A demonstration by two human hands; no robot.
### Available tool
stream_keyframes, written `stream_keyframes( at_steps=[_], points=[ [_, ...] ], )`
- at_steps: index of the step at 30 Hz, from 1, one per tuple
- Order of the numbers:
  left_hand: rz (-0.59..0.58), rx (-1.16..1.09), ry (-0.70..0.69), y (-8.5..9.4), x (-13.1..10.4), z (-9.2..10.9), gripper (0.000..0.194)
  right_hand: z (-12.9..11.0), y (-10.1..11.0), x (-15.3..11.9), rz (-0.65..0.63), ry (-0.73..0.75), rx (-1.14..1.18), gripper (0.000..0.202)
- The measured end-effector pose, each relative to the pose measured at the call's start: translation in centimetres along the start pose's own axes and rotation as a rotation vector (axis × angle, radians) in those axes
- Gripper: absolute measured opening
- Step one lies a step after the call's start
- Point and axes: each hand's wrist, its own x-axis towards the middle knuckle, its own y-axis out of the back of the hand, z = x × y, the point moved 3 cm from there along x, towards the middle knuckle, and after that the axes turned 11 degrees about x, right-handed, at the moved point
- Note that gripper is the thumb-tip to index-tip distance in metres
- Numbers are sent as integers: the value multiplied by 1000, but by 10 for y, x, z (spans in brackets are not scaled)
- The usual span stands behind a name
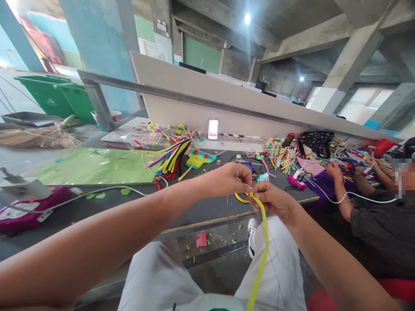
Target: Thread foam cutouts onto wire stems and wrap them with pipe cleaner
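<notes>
My left hand (236, 178) and my right hand (271, 198) meet over the table's front edge, fingertips pinched together. Between them is a yellow pipe cleaner (265, 242), bent into a small loop at the fingers, its long end hanging down over my right leg. Both hands are closed on it, though the fingers hide the exact spot where it is gripped. Just beyond my hands lie blue-handled scissors or pliers, partly hidden, and a small light-blue packet (263, 177). A bundle of coloured pipe cleaners (173, 160) lies past my left forearm.
A green sheet (97, 166) covers the table's left part, near a purple power strip (30, 207) with a white cable. More pipe cleaners (282, 155) are heaped at back right. A phone (213, 128) leans on the partition. Another person (382, 220) works at right.
</notes>
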Motion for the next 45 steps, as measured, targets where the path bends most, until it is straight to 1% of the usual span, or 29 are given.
stream_keyframes(
  at_steps=[4,6,7,10,13,16,18,19,20,21,22,25,27,29,31,33,34,36,38,40,42,44,45],
  points=[
    [-11,-2,-6,-1,-2,4,6,7,-3,5,12,55,-38,33],
    [-12,-12,-5,-2,-3,6,6,4,-7,3,6,86,-130,34],
    [-3,-18,4,-2,-4,6,7,1,-9,2,10,124,-198,34],
    [66,-13,56,-2,-5,4,7,-6,-17,-4,68,308,-483,33],
    [99,-1,88,-6,-5,-1,8,-6,-28,-10,171,536,-870,28],
    [110,30,98,-9,-4,-4,10,-3,-42,-15,313,772,-1257,20],
    [131,73,97,-7,-4,-2,11,-3,-49,-19,425,859,-1408,17],
    [138,87,89,-5,-5,0,11,-3,-51,-21,460,867,-1417,16],
    [138,89,78,-3,-5,1,10,-5,-52,-23,467,843,-1373,16],
    [130,79,63,0,-6,3,9,-6,-51,-23,443,784,-1268,16],
    [110,58,46,2,-7,4,8,-6,-49,-23,386,700,-1107,18],
    [13,-43,12,7,-11,7,7,3,-39,-17,161,404,-459,25],
    [-53,-117,16,7,-12,7,7,13,-33,-11,31,274,-93,25],
    [-109,-194,25,4,-12,7,12,24,-30,-4,-87,181,126,24],
    [-161,-254,18,0,-12,7,19,33,-30,1,-195,95,237,24],
    [-191,-272,7,-3,-11,5,21,37,-31,5,-261,33,272,26],
    [-196,-262,7,-4,-10,3,20,38,-30,7,-269,20,272,27],
    [-205,-232,20,-6,-11,0,15,37,-26,9,-239,26,238,30],
    [-226,-186,37,-7,-12,-3,11,33,-20,10,-182,53,154,32],
    [-226,-109,56,-9,-14,-6,9,30,-14,10,-121,89,22,35],
    [-190,-16,68,-11,-15,-8,9,26,-11,8,-53,144,-159,34],
    [-142,57,78,-15,-14,-11,8,22,-13,4,40,226,-411,29],
    [-114,88,86,-17,-14,-13,7,21,-17,1,101,289,-573,26]
  ],
)
